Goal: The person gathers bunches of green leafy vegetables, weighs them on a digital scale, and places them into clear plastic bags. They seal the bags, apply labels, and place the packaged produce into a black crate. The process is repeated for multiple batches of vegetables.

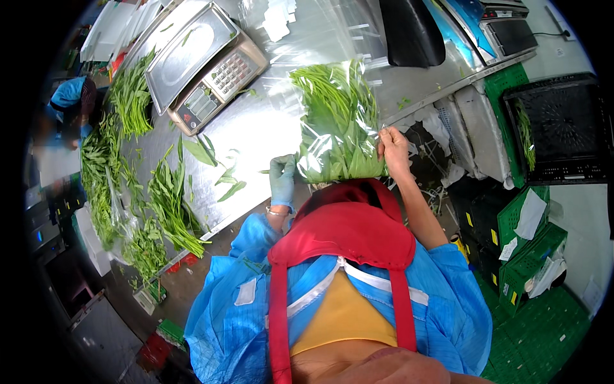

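A clear plastic bag of leafy green vegetables lies at the near edge of the metal table, stems toward the far end and leaves toward me. My left hand, in a thin bluish-green glove, is closed at the bag's lower left corner. On the other side, my bare right hand pinches the bag's right edge between thumb and fingers. Loose leaves are scattered on the table left of my gloved hand.
A digital scale with a metal pan stands at the far left. Bunches of greens line the table's left side. Clear plastic bags lie beyond the filled one. Green crates and a dark screen are at right. Another person is far left.
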`<state>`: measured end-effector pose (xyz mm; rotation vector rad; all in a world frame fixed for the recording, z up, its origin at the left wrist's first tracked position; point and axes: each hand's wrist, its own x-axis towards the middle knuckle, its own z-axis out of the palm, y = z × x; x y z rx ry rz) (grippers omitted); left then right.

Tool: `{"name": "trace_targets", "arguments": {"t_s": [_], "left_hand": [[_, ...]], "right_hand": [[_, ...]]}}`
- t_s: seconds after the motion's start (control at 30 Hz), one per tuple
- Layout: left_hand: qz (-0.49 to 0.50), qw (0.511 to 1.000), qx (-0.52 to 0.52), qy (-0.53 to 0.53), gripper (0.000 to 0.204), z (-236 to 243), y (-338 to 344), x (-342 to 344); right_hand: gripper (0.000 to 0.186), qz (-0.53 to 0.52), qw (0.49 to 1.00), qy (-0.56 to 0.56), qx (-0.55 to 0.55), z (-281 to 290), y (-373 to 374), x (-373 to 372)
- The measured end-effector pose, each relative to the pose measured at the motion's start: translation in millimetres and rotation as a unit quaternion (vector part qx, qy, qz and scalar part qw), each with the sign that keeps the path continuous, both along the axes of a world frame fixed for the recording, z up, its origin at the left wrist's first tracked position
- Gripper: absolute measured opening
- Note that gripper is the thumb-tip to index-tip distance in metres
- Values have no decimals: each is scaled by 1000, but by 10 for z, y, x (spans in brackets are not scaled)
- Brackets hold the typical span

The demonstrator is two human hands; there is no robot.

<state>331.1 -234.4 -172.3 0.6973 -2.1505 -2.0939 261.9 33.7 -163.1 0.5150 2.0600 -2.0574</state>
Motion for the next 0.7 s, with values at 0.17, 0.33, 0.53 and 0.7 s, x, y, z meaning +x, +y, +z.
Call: {"name": "trace_targets", "arguments": {"t_s": [0.17, 0.33, 0.53, 0.7], "left_hand": [[-115, 910, -335, 216, 38, 827, 128, -296], [-322, 782, -496, 194, 51, 736, 530, -762], [-352, 769, -517, 132, 55, 411, 571, -804], [-348, 780, -501, 141, 58, 320, 573, -791]], "right_hand": [[13, 11, 1000, -8, 3, 49, -26, -6], [10, 0, 1000, -15, 16, 34, -12, -10], [11, -18, 998, 17, -52, 167, 48, -119], [17, 30, 992, 70, 98, -52, 87, -350]]}}
